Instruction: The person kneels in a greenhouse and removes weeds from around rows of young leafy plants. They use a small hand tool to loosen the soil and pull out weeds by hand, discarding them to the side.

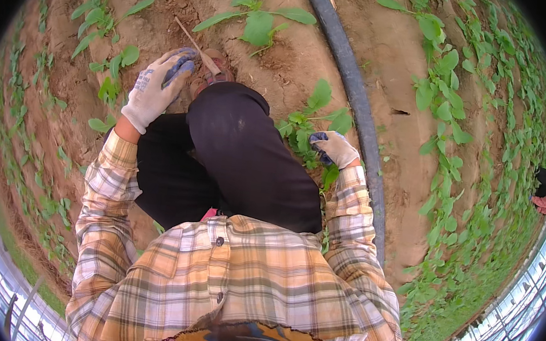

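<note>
My left hand (159,85) wears a white work glove with a blue palm. Its fingers are half bent, thumb apart, with nothing visible between them. A thin wooden stick (189,38), wider at its lower end, slants across my shoe (223,66) just beyond those fingertips. To the right of my knee, my right hand (335,149), gloved alike, is curled at a leafy green plant (301,129). The leaves and its own bent fingers hide whether anything is pinched there. My knee in dark trousers (237,133) rises between both hands.
A black irrigation hose (358,85) curves along the soil right of my right hand. Another young plant (259,25) grows ahead of my shoe. Rows of seedlings run left (94,18) and right (443,88). Part of another person (544,199) shows at the far right.
</note>
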`<act>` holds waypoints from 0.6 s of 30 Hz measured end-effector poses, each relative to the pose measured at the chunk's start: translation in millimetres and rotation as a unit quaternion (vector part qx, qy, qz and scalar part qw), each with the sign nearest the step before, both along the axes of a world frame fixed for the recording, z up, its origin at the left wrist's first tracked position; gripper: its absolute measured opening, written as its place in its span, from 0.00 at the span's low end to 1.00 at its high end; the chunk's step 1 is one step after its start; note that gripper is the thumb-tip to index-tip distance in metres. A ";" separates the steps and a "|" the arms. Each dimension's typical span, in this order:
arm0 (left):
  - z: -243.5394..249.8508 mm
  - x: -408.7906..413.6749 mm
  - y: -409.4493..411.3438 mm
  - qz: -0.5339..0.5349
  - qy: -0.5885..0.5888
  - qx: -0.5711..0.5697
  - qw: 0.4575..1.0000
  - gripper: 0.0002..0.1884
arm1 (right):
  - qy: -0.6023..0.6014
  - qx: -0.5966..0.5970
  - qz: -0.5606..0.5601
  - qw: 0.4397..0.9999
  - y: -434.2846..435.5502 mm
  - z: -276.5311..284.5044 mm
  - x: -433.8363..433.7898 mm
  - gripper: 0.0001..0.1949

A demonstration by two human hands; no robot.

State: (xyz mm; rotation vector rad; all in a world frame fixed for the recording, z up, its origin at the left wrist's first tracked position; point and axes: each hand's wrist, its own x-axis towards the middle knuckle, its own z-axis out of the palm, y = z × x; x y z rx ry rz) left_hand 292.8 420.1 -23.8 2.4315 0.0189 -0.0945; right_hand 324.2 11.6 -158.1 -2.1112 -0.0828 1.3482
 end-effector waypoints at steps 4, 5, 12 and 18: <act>-15.1 -8.5 4.4 0.022 0.009 0.077 0.997 0.17 | -0.081 -0.003 -0.089 0.993 -6.4 11.7 3.7 0.12; -15.6 -8.1 3.7 0.022 0.010 0.073 0.997 0.17 | -0.104 -0.002 -0.135 0.985 -8.1 14.3 5.2 0.12; -22.9 -5.8 -2.3 0.011 -0.011 0.074 0.997 0.19 | -0.148 0.004 -0.168 0.975 -5.6 -8.0 3.6 0.22; -26.9 -8.9 -4.6 0.011 0.002 0.100 0.995 0.19 | -0.256 -0.087 -0.063 0.961 22.3 -37.9 -2.4 0.19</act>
